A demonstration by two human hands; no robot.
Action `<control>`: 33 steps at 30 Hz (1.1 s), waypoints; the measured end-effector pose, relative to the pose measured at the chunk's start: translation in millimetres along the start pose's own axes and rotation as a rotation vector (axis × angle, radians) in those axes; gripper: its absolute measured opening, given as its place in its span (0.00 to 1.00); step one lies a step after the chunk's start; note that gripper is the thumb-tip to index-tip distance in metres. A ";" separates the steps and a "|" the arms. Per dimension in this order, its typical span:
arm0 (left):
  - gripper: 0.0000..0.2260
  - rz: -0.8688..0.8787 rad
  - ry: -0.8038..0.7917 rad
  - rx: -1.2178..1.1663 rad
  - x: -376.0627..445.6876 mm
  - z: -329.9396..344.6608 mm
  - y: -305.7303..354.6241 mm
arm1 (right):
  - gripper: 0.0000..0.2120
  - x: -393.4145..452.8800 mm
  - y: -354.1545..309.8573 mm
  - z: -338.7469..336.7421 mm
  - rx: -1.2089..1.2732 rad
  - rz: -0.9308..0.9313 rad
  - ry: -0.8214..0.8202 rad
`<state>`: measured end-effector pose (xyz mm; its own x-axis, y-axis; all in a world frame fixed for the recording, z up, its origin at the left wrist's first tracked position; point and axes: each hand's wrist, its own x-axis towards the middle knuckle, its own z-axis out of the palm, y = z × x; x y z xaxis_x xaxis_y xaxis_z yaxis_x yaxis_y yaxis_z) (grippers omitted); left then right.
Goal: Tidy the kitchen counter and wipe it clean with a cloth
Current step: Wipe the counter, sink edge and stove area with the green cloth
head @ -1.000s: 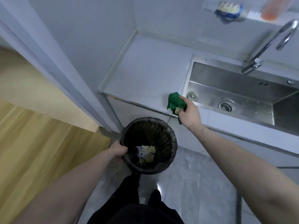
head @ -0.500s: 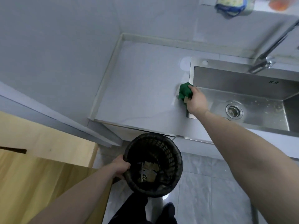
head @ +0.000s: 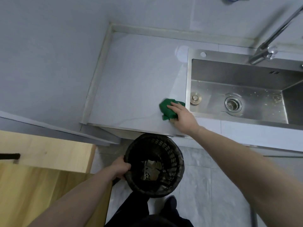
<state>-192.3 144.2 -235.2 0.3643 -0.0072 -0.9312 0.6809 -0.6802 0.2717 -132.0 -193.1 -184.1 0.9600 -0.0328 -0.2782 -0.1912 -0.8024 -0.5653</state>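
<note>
A crumpled green cloth (head: pixel 167 109) lies on the pale grey counter (head: pixel 136 82), close to its front edge and just left of the sink. My right hand (head: pixel 182 114) presses down on the cloth with the fingers spread over it. Below the counter's edge, my left hand (head: pixel 120 167) grips the left rim of a black mesh waste bin (head: pixel 175 154), held above the floor. Scraps of paper and rubbish (head: pixel 151 169) lie at the bin's bottom.
A steel sink (head: pixel 237 89) with a drain strainer (head: pixel 233 104) and a loose plug (head: pixel 195 98) fills the counter's right side, a tap (head: pixel 268 46) over it. Walls close the counter at left and back. A wooden surface (head: pixel 41 169) stands at lower left; grey tiled floor lies below.
My right hand has slid the green cloth from the sink's left rim towards the counter's front edge. The view has tilted further down over the counter. The bin stays held under the edge.
</note>
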 end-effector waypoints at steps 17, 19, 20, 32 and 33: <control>0.17 0.048 -0.051 0.067 -18.6 -4.8 20.6 | 0.33 -118.3 -42.7 19.5 0.221 -0.090 0.113; 0.18 0.054 -0.059 0.067 -18.8 -6.0 21.6 | 0.34 -91.3 -45.6 -0.9 0.208 -0.077 0.244; 0.19 0.054 -0.063 0.064 -19.2 -6.3 22.0 | 0.34 -75.3 -45.5 -8.7 0.198 -0.054 0.283; 0.16 0.074 -0.038 0.095 -27.1 16.6 34.5 | 0.31 -124.6 -49.8 84.7 0.105 -0.005 0.002; 0.17 0.083 -0.031 0.094 -28.7 20.8 35.8 | 0.31 -141.2 -45.1 87.0 0.106 0.012 -0.044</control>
<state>-191.6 104.8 -203.8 0.3960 -0.0885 -0.9140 0.5861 -0.7419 0.3258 -276.7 -100.4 -186.9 0.9479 -0.0137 -0.3184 -0.2255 -0.7349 -0.6396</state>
